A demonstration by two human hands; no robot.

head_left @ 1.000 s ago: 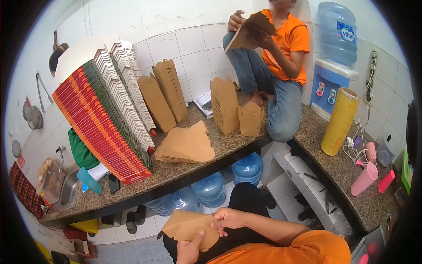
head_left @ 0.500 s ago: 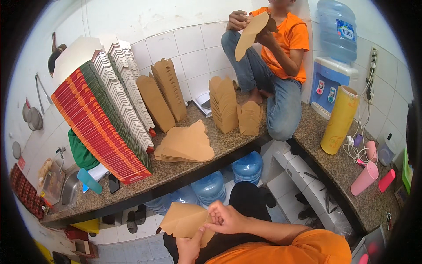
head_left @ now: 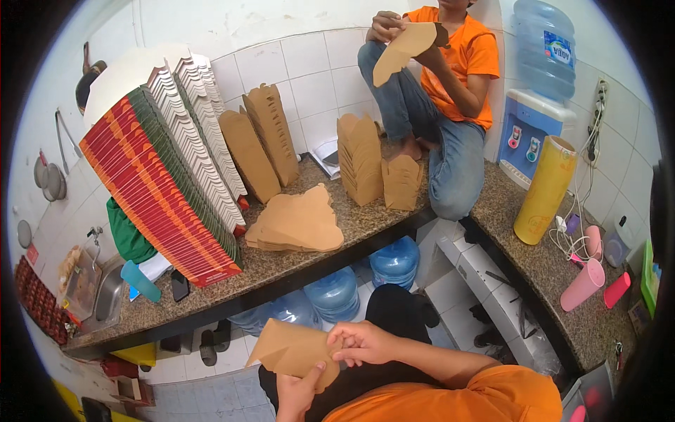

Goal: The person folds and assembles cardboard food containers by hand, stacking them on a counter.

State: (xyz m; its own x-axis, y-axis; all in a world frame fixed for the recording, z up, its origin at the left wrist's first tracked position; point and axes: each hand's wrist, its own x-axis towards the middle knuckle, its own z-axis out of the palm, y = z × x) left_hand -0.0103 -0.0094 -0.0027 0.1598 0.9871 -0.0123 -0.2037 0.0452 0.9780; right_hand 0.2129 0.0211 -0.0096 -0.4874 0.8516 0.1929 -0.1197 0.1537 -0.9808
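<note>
On the left of the surface point(head_left: 281, 271), a slanted stack of red flat boxes point(head_left: 158, 200) leans beside green and white stacks point(head_left: 193, 119), none of them shifted from half a second ago. Next along stand upright brown cartons point(head_left: 264, 141), and a loose pile of brown blanks point(head_left: 295, 225) lies flat in front of them, unchanged. Below the surface's edge, the person's left hand point(head_left: 299, 390) supports a brown blank point(head_left: 292, 348) from beneath, thumb on its face, fingers hidden behind it. The right hand point(head_left: 358, 341) now sits at the blank's right edge, fingers point(head_left: 337, 343) pinching the flap there; a second ago this hand lay lower across the sheet, so it has risen to the edge. The blank itself shows more of its face and appears more opened, which suggests that folding is under way, not finished. Further right, folded cartons point(head_left: 376, 165) stand on the surface. Above them, a seated co-worker has raised and turned a separate blank point(head_left: 401, 49) between both hands. At far right stand a yellow roll point(head_left: 545, 190) and a pink cup point(head_left: 583, 285).
</note>
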